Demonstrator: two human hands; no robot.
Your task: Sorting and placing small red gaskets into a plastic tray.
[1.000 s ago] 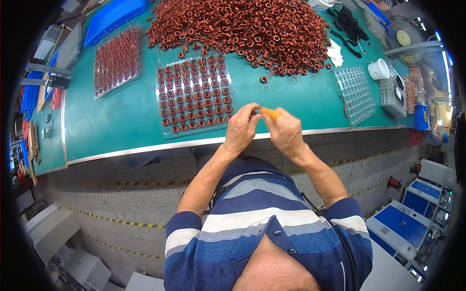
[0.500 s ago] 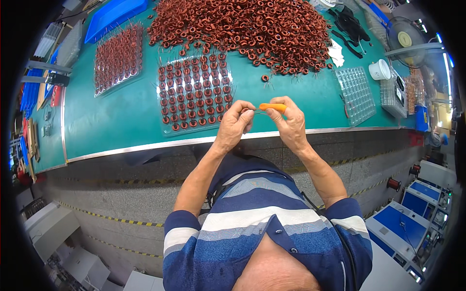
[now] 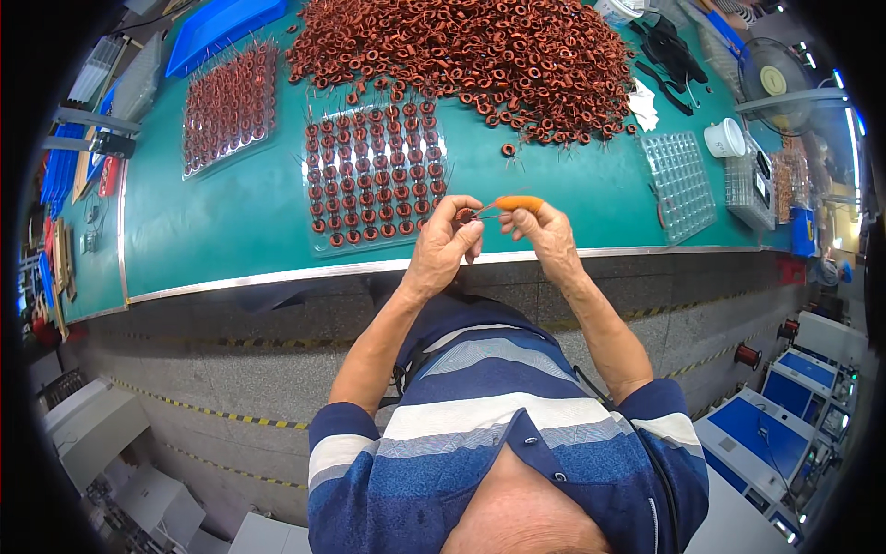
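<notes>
My left hand (image 3: 445, 242) is closed on a small ring coil (image 3: 464, 215) wound with reddish-brown wire, its fingers hiding part of it. Thin wire ends stick out of the coil to the right. In my right hand (image 3: 549, 238) is an orange-handled tool (image 3: 520, 202), gripped between thumb and fingers. Its narrow end points left at the coil; the exact shape of the tip is too small to make out. Just left of my hands lies a clear plastic tray (image 3: 369, 247) with rows of similar coils standing in its pockets.
A large heap of loose coils (image 3: 480, 65) covers the back of the green table (image 3: 221, 222). At the left are another filled tray (image 3: 231, 106) and a blue bin (image 3: 221, 32). Rightward stand an unfilled clear tray (image 3: 678, 185), a white cup (image 3: 724, 138) and a fan (image 3: 773, 81).
The orange tool's handle has tilted, and its narrow end now reaches to the coil. My right-hand fingers have shifted around it. More of the coil shows in my left hand.
</notes>
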